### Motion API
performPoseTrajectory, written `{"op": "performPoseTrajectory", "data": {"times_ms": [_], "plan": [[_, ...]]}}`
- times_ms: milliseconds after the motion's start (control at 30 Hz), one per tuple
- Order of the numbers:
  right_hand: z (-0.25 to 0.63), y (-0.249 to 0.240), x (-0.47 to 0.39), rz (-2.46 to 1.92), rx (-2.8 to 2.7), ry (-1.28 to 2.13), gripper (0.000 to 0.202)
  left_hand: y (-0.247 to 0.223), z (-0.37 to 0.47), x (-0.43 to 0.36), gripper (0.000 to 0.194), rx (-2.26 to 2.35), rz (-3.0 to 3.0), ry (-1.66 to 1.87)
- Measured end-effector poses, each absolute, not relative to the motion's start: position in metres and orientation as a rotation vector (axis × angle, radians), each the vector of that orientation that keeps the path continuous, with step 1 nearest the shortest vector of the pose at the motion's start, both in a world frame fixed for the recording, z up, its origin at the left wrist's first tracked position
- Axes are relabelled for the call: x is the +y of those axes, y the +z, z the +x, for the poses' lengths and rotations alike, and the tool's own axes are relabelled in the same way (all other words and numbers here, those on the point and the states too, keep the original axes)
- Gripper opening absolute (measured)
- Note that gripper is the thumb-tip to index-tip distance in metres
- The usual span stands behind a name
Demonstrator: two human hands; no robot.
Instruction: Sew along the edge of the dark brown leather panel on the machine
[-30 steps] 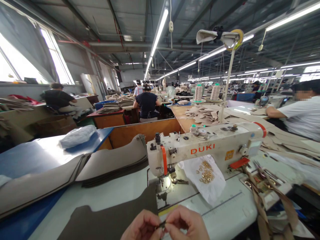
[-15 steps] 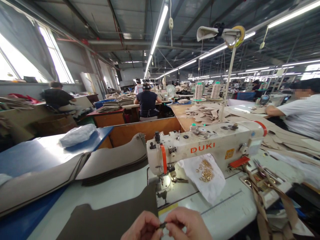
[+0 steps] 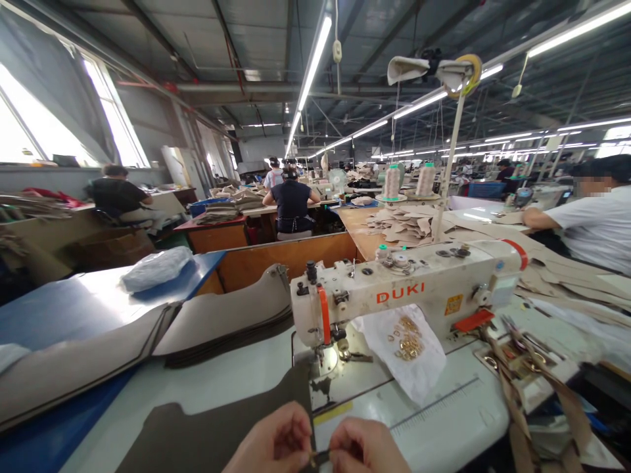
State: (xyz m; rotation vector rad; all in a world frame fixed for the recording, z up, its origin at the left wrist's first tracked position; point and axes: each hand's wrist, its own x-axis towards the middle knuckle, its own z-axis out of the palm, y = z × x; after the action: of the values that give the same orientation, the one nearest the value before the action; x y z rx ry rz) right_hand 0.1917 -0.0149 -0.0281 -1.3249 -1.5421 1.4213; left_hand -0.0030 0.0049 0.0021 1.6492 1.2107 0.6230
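The person's L hand (image 3: 279,437) and R hand (image 3: 367,445) are just in front of the sewing machine (image 3: 404,289), near its needle end. Btwn them, also in front of the machine, is a sm. dark strip (image 3: 321,456) w/ a gold-coloured bit at its L end. R grip is closed on the strip's R end; L grip is closed at the gold-coloured end, exact contact partly hidden by fingers.

A dark flat piece (image 3: 217,427) lies on the pale tabletop (image 3: 444,420), front-L of the machine, its R edge near the needle area. Stacked grey-brown panels (image 3: 227,315) are L of the machine. Under the machine's arm, a white sheet (image 3: 426,364) holds gold-coloured rings (image 3: 409,338). R of the machine: tan straps (image 3: 513,407) & a tray (image 3: 535,394) w/ metal bits. Behind it, 2 thread cones (image 3: 392,182) stand upright. Beyond it, a seated co-worker in dark top (image 3: 292,205); far R, another in white top (image 3: 599,223)
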Motion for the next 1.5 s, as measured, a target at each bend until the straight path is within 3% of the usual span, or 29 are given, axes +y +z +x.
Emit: {"op": "performPoseTrajectory", "data": {"times_ms": [67, 167, 300, 467, 600, 767, 1067, 1200, 1500], "plan": [[0.193, -0.026, -0.01, -1.27, -1.435, 1.448, 0.011, -0.007, -0.011, 0.017, 0.01, 1.399, 1.851, 0.796], [0.194, -0.02, 0.0, -1.246, -1.351, 1.478, 0.012, -0.031, -0.02, 0.027, 0.029, 1.658, 2.265, 0.936], [0.186, -0.012, 0.017, -1.368, -1.364, 1.528, 0.016, -0.068, -0.021, 0.023, 0.042, 1.667, 2.689, 0.91], [0.165, -0.007, 0.047, -1.469, -1.431, 1.621, 0.02, -0.09, -0.017, 0.012, 0.045, 1.698, 2.762, 1.005], [0.156, -0.006, 0.061, -1.507, -1.505, 1.672, 0.024, -0.08, -0.014, 0.003, 0.04, 1.732, 2.633, 1.042], [0.157, -0.005, 0.064, -1.516, -1.584, 1.668, 0.024, -0.043, -0.003, 0.007, 0.017, 1.586, 2.562, 1.083], [0.159, -0.001, 0.07, -1.561, -1.743, 1.612, 0.026, -0.028, 0.012, 0.023, 0.026, 1.327, 2.879, 1.017], [0.161, -0.005, 0.072, -1.556, -1.905, 1.486, 0.021, -0.031, 0.014, 0.025, 0.028, 1.311, 2.937, 0.956], [0.193, -0.018, 0.047, -1.244, -2.332, 0.706, 0.021, -0.027, 0.014, 0.028, 0.021, 1.364, 2.739, 1.025]]}}
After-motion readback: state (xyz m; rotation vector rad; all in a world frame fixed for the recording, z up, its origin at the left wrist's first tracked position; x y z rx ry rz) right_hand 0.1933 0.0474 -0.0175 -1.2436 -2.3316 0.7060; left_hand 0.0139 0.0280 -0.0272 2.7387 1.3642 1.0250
